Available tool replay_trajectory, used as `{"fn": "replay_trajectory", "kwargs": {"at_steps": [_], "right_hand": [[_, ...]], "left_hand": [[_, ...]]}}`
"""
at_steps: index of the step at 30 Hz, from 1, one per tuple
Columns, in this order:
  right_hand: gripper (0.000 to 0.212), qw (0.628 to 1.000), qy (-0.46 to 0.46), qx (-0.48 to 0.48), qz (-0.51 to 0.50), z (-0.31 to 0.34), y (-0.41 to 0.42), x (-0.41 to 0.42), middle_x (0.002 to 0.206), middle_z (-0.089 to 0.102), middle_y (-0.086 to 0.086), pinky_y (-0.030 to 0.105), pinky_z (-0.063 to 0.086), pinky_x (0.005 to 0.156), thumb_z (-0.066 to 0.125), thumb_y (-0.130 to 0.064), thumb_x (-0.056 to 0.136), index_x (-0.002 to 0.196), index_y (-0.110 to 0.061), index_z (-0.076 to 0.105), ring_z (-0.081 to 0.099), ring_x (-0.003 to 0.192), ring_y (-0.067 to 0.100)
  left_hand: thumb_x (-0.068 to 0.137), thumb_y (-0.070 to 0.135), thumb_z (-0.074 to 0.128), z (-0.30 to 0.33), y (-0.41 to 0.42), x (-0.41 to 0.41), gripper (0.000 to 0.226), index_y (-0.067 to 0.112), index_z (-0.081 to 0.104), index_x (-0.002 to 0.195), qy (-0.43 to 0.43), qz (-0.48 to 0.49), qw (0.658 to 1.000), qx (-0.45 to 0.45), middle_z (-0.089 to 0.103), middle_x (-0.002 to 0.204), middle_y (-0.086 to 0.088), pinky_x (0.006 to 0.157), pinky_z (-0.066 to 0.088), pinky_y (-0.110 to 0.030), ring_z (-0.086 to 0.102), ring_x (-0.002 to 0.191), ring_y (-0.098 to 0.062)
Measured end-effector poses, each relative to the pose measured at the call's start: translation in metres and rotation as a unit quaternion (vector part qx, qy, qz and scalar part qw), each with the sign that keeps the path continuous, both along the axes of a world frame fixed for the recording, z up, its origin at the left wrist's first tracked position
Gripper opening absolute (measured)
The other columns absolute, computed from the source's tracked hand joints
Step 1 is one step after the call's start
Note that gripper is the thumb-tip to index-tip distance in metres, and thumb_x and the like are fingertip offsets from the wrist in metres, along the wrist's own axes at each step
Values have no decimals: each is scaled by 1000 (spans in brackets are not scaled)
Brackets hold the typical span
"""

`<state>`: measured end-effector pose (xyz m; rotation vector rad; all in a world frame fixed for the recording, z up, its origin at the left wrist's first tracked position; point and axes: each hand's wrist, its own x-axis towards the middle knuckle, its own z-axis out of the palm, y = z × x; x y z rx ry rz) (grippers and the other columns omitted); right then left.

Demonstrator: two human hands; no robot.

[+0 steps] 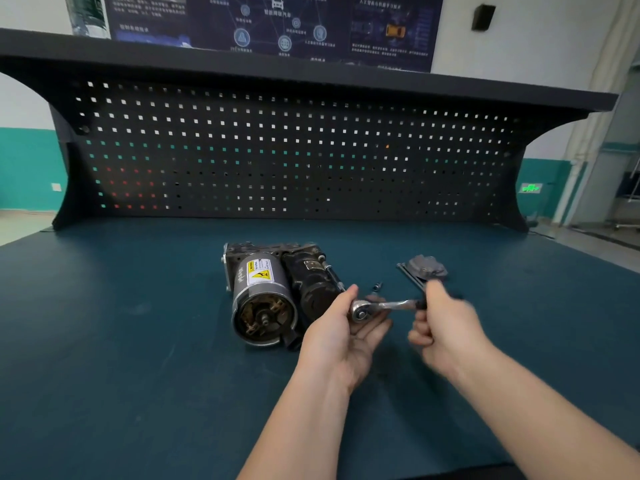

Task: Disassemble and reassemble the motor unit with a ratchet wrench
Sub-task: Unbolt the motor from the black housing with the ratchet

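Both forearms reach in from the lower edge, bare to the elbow, and meet above the middle of the surface. The left hand [341, 329] is turned palm up, fingers loosely spread, cradling the round head of the ratchet wrench [384, 306] from below, with the thumb raised beside it. The right hand [446, 323] is clamped in a fist around the wrench's dark handle, knuckles toward the viewer; it looks blurred. The wrench lies roughly level between the two hands, held clear of the surface.

Just left of the left hand sits the motor unit [273, 292], lying on its side on the dark teal surface [121, 341]. Its near end is uncovered, showing the brass-coloured parts and the shaft inside the silver barrel, which carries a yellow warning label. A black cylinder is joined along its right side.

Behind the hands lies a grey metal cover [427, 266], with two long thin bolts [410, 277] just beside it on its left. A small screw [376, 286] rests between the motor unit and those bolts.

At the back of the surface stands a black pegboard [277, 150] under a dark shelf [311, 67]. Above it a dark blue poster [277, 26] hangs on a white wall with a teal lower band. A green lit sign [531, 188] glows at the right.
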<state>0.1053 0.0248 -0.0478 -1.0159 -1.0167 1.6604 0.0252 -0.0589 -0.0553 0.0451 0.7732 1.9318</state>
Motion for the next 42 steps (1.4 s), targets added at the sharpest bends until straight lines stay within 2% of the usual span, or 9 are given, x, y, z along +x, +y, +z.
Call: {"fn": "replay_trajectory", "kwargs": {"at_steps": [4, 11, 13, 16, 19, 27, 35, 38, 42], "right_hand": [[26, 991, 37, -115, 51, -10, -6, 2, 34, 36, -3, 7, 17, 30, 44, -17, 96, 70, -11, 43, 26, 23, 2], [32, 942, -156, 296, -26, 38, 7, 0, 39, 47, 0, 19, 27, 34, 54, -28, 87, 65, -6, 52, 34, 28, 12], [28, 959, -111, 256, -41, 29, 5, -4, 41, 46, 3, 18, 25, 34, 53, -26, 88, 71, -4, 51, 32, 29, 11], [26, 999, 9, 27, -34, 3, -3, -6, 45, 34, -1, 12, 18, 33, 49, -18, 93, 69, -9, 44, 24, 27, 5], [24, 992, 52, -112, 29, -20, -12, -4, 45, 36, -1, 8, 18, 31, 46, -19, 97, 74, -12, 46, 25, 25, 3], [30, 963, -86, 254, -20, 32, 6, 0, 37, 42, -1, 17, 24, 34, 53, -22, 90, 64, -7, 51, 30, 29, 11], [27, 997, 52, -56, -11, -23, -16, -5, 44, 36, -1, 12, 17, 31, 50, -22, 96, 72, -10, 46, 26, 28, 5], [29, 995, -6, 99, -23, 4, -3, 3, 38, 41, -1, 14, 21, 31, 54, -20, 95, 69, -7, 48, 30, 27, 7], [31, 916, -184, 356, -30, 44, 4, 3, 41, 54, -3, 17, 33, 33, 57, -32, 89, 72, -8, 51, 43, 29, 8]], "left_hand": [[92, 15, 60, 0, 1, -4, 22, -6, 61, 85, -4, 1, 1000, 13, 69, 70, -19, 76, 55, -41, 67, 78, -30], [90, 18, 64, 0, -2, -5, 24, -6, 61, 86, 33, -11, 999, 6, 69, 71, -27, 60, 61, -40, 72, 61, -31], [91, 15, 63, -1, -2, -6, 22, -6, 60, 86, 23, -7, 1000, 5, 69, 71, -27, 62, 59, -42, 71, 62, -32], [92, 13, 61, -1, -2, -7, 19, -5, 60, 86, 10, 4, 1000, 15, 70, 70, -21, 66, 59, -43, 70, 67, -31], [93, 15, 59, -1, -1, -8, 23, -7, 61, 88, 2, 3, 1000, 21, 69, 76, -22, 67, 59, -41, 69, 78, -31], [91, 21, 63, 0, -4, -6, 29, -8, 60, 95, 44, -24, 999, 4, 69, 74, -29, 61, 60, -40, 72, 64, -33], [94, 17, 56, 0, -3, -8, 24, -6, 62, 92, 25, -7, 1000, 13, 68, 88, -22, 79, 55, -40, 67, 87, -31], [95, 19, 55, -1, -3, -7, 26, -6, 61, 92, 43, -23, 999, 4, 69, 84, -25, 74, 56, -42, 69, 82, -33], [90, 25, 64, -3, -4, -6, 37, -10, 59, 102, 62, -39, 997, -3, 70, 77, -28, 60, 61, -38, 71, 67, -32]]}}
